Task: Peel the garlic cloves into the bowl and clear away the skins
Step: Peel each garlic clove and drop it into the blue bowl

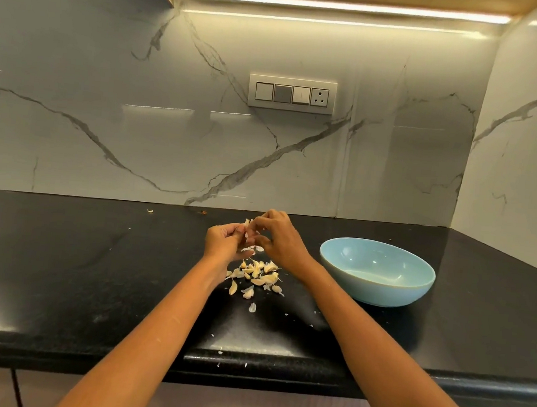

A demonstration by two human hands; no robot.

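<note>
While both arms reach over the black counter [60, 266], the left hand [225, 241] and right hand [278, 238] meet above it, fingers curled, pinching one garlic clove [249, 232] between them. Beneath the hands lies a loose pile of cloves and skins [256, 275], touching the counter. Light blue bowl [376, 271] sits just right of the pile, near the right wrist; nothing visible inside. Small skin flecks [220, 352] dot the front edge.
</note>
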